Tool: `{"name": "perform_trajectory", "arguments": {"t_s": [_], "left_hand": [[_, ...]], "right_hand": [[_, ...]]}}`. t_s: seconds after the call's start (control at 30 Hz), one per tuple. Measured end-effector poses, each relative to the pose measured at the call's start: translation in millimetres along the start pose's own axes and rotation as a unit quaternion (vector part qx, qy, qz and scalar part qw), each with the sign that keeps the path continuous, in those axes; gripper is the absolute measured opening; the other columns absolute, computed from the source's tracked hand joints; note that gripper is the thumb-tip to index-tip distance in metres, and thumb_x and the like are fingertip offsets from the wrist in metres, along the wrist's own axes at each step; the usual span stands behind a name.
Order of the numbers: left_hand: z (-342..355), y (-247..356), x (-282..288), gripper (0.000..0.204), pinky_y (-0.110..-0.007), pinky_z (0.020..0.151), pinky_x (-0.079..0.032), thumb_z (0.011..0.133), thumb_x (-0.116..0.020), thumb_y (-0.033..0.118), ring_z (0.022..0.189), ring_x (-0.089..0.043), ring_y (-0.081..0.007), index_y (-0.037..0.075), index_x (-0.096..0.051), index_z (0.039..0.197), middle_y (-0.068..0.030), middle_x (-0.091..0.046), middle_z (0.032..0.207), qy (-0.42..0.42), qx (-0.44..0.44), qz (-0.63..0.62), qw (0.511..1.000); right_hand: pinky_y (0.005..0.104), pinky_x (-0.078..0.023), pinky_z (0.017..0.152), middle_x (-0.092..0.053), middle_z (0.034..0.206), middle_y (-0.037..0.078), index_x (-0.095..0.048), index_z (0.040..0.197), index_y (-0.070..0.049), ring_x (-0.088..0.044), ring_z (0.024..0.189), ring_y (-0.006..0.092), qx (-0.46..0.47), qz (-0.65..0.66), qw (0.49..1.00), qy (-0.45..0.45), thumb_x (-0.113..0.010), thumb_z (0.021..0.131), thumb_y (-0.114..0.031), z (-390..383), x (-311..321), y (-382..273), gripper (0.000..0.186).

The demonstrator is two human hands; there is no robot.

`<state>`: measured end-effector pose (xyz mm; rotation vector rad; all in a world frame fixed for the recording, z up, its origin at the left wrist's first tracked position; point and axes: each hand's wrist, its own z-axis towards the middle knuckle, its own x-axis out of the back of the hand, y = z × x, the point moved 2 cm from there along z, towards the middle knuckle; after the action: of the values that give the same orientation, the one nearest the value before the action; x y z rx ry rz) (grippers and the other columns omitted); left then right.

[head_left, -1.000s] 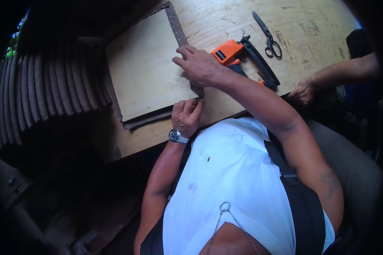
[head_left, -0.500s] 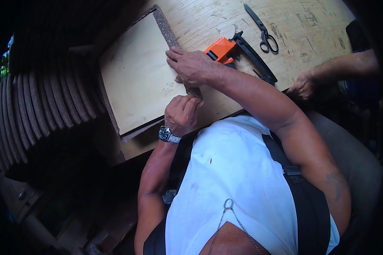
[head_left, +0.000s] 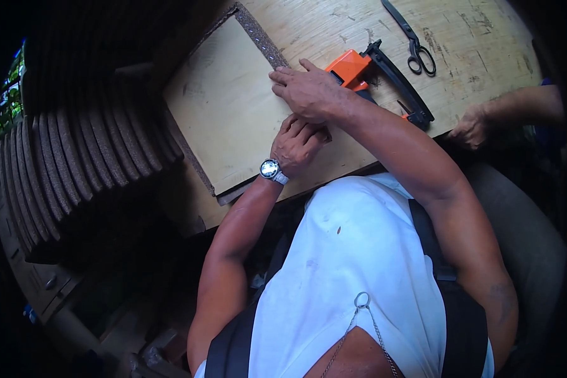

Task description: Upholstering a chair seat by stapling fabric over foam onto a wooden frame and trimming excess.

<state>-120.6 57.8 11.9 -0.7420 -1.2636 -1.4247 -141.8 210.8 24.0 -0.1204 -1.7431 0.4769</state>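
Dim workspace, scuffed wooden table (head_left: pixel 472 75). Far left: row of grainy speckled brown panels (head_left: pixel 69 164). Next, pale flat rectangular board (head_left: pixel 227 107) on the table; rough speckled covering (head_left: pixel 258 36) is folded over its right edge, small bright dots along it. Left and near sides look unfolded. Left hand (head_left: pixel 296 148) curls at the near-right corner; fingertips hidden, can't tell if it grips. Right hand (head_left: pixel 313 93) lies fingers spread on the right edge. Beyond: orange-and-black staple gun (head_left: pixel 348 65), black scissors (head_left: pixel 414 45), co-worker's hand (head_left: pixel 472 128).

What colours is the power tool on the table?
The power tool is orange and black; head view shows it best.
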Motion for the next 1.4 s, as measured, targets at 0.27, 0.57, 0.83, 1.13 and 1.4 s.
{"name": "perform_trajectory", "arguments": {"t_s": [0.27, 0.57, 0.83, 1.13, 1.4], "left_hand": [[-4, -6, -10, 0.012, -0.06, 0.121, -0.024, 0.088, -0.072, 0.022, 0.126, -0.059, -0.017, 0.015, -0.065, 0.095, 0.0026, -0.068, 0.116, -0.035, 0.07, -0.03, 0.997], [0, -5, -16, 0.013, -0.057, 0.12, -0.027, 0.09, -0.072, 0.022, 0.124, -0.06, -0.0163, 0.014, -0.064, 0.095, 0.0021, -0.068, 0.113, -0.024, 0.089, -0.051, 0.994], [-8, 1, -11, 0.013, -0.058, 0.117, -0.027, 0.092, -0.07, 0.019, 0.123, -0.061, -0.0242, 0.01, -0.062, 0.098, -0.0034, -0.068, 0.113, 0.018, 0.029, -0.08, 0.996], [-56, 10, 4, 0.013, -0.056, 0.118, -0.03, 0.093, -0.069, 0.018, 0.124, -0.06, -0.0228, 0.009, -0.059, 0.095, -0.0046, -0.067, 0.113, -0.055, -0.104, -0.132, 0.984], [-48, 10, -1, 0.037, -0.053, 0.122, -0.021, 0.098, -0.06, 0.032, 0.143, -0.041, -0.0317, 0.007, -0.057, 0.126, -0.0149, -0.052, 0.144, -0.098, -0.027, -0.057, 0.993]], "right_hand": [[0.0465, -0.046, 0.096, -0.063, 0.118, 0.015, -0.058, 0.128, -0.004, -0.062, 0.106, 0.0344, -0.089, 0.133, 0.917, 0.365, -0.073, 0.087, -0.015, -107, 29, 13, 0.044], [0.0454, -0.048, 0.088, -0.057, 0.123, 0.017, -0.048, 0.136, -0.002, -0.061, 0.105, 0.0364, -0.305, 0.033, 0.91, 0.277, -0.083, 0.079, -0.031, -142, -39, 9, 0.072], [0.0497, -0.053, 0.087, -0.069, 0.102, 0.023, -0.055, 0.124, -0.003, -0.068, 0.096, 0.0426, -0.423, 0.129, 0.886, 0.142, -0.074, 0.084, -0.031, -148, -11, 8, 0.052], [0.0437, -0.055, 0.079, -0.07, 0.097, 0.022, -0.058, 0.127, -0.001, -0.072, 0.092, 0.0404, -0.371, 0.292, 0.802, 0.366, -0.072, 0.077, -0.006, -248, -15, -153, 0.052], [0.043, -0.055, 0.075, -0.069, 0.091, 0.017, -0.06, 0.117, 0.0, -0.071, 0.086, 0.0384, -0.448, 0.41, 0.738, 0.294, -0.07, 0.076, -0.008, -262, -96, -223, 0.043]]}}
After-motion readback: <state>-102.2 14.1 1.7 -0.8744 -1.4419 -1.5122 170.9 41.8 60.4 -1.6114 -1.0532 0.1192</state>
